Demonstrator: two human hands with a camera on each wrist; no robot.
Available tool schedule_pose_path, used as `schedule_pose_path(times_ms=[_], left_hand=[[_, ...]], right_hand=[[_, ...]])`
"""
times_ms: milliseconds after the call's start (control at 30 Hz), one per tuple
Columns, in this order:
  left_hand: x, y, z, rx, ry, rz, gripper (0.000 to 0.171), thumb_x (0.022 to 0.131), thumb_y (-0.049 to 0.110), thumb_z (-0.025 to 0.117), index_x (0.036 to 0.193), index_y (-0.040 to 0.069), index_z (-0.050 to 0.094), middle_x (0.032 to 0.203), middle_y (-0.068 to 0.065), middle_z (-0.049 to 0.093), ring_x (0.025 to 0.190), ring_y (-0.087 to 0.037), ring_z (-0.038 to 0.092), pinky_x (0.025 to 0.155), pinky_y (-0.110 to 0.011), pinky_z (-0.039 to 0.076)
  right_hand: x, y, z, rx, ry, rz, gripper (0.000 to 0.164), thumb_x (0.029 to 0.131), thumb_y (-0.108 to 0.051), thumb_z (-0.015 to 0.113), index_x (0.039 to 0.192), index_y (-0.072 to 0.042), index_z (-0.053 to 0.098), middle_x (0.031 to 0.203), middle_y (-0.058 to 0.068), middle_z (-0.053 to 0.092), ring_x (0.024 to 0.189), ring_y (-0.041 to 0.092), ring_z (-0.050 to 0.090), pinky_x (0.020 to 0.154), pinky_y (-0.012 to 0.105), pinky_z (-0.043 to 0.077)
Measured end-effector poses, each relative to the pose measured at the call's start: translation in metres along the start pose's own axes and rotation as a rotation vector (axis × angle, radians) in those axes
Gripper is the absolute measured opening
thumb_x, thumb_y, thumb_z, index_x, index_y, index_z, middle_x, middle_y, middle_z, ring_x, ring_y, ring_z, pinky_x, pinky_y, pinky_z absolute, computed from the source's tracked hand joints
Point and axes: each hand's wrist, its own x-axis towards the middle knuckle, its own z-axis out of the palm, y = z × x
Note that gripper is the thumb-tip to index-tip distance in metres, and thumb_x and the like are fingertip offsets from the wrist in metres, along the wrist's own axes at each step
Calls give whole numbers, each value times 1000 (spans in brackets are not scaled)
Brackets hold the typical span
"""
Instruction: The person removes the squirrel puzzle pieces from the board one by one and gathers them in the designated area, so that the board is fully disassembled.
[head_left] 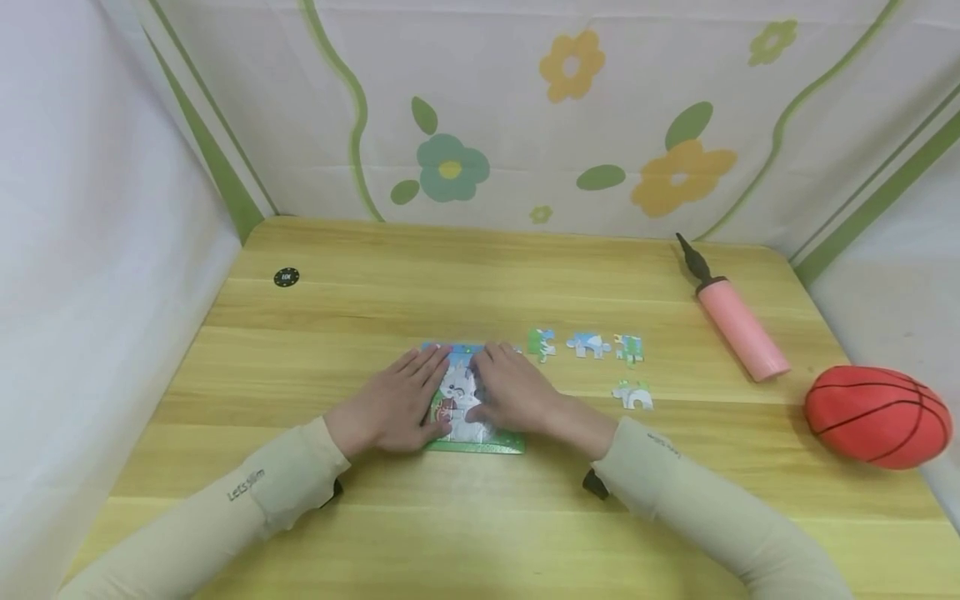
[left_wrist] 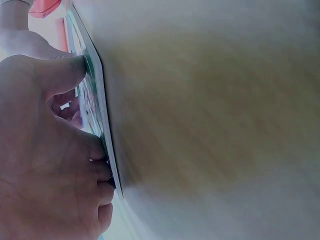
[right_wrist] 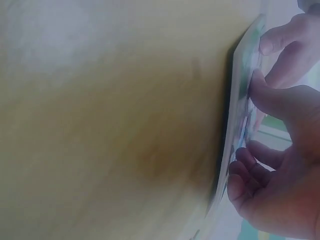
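- Our left hand (head_left: 397,406) is resting nearly straight fingers on the left side of the puzzle (head_left: 457,392).
- The puzzle is lying between our hands on the bench (head_left: 465,525).
- Our right hand (head_left: 517,392) is touching it with bent fingers, thumb spread.
- 4 loose pieces (head_left: 588,343) are lying rightward, nearer our right hand.

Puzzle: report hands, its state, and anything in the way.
Left hand, right hand both on puzzle. Puzzle's middle shows between them. Four loose pieces to its right, apart from both hands.
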Motion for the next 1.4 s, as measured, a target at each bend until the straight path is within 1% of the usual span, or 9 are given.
schedule_pose_path(times_ms=[167, 267, 367, 567, 733, 867, 967, 1133, 1400], left_hand=[[0, 2, -2, 20, -10, -9, 91, 103, 57, 47, 163, -6, 20, 176, -20, 10, 165, -36, 13, 137, -50, 16], [1, 2, -3, 33, -7, -8, 91, 103, 57, 47, 162, -6, 21, 176, -19, 11, 165, -36, 14, 137, -50, 16], [1, 2, -3, 35, -3, -7, 91, 103, 57, 47, 162, -6, 21, 176, -19, 11, 165, -36, 14, 137, -49, 16], [1, 2, -2, 37, 1, -7, 91, 103, 57, 48, 162, -6, 22, 176, -20, 10, 165, -36, 14, 137, -50, 17], [0, 2, -3, 31, -8, -8, 91, 103, 57, 48, 162, -7, 22, 176, -20, 10, 165, -37, 14, 137, -51, 17], [1, 3, -3, 20, -22, -4, 92, 103, 58, 47, 163, -6, 19, 176, -19, 6, 165, -37, 11, 137, -51, 15], [2, 3, -3, 17, -21, -6, 92, 103, 59, 47, 163, -5, 18, 176, -19, 5, 165, -36, 11, 137, -51, 14], [1, 2, -2, 25, -25, -10, 91, 104, 59, 46, 163, -5, 18, 176, -19, 5, 165, -36, 10, 137, -52, 14], [0, 3, -2, 6, -28, -6, 89, 104, 56, 46, 163, -6, 19, 176, -20, 7, 165, -37, 11, 137, -52, 15]], right_hand=[[-1, -4, 0, 72, 18, 52, 64, 80, -35, 90, 124, -4, 56, 108, 6, 61, 97, 19, 55, 92, 34, 55], [-4, -7, 0, 122, 44, 54, 57, 81, -29, 89, 121, -6, 55, 107, 5, 63, 93, 16, 56, 86, 30, 56], [-8, -9, 0, 154, 68, 26, 46, 88, -27, 83, 119, -7, 55, 103, 5, 65, 87, 15, 60, 76, 28, 57], [-15, -12, -1, 165, 124, -71, 23, 101, -23, 68, 114, -11, 54, 100, 5, 73, 87, 16, 70, 74, 28, 61], [-23, -11, -6, 172, 204, -161, 15, 102, -18, 66, 110, -9, 57, 93, 3, 72, 80, 13, 67, 71, 22, 59], [-39, 1, -19, 210, 345, -195, 18, 97, -13, 69, 109, -1, 61, 93, 9, 76, 82, 18, 75, 74, 19, 62], [-53, 18, -30, 218, 396, -143, 20, 96, -9, 70, 109, 1, 61, 92, 13, 77, 82, 21, 76, 72, 21, 63], [-77, 48, -40, 218, 347, 51, 26, 96, -9, 71, 118, -1, 59, 96, 13, 79, 84, 20, 75, 72, 28, 62], [-98, 96, -31, 175, 297, 117, 19, 97, -8, 71, 113, -6, 60, 90, 10, 78, 79, 17, 74, 65, 24, 57]])
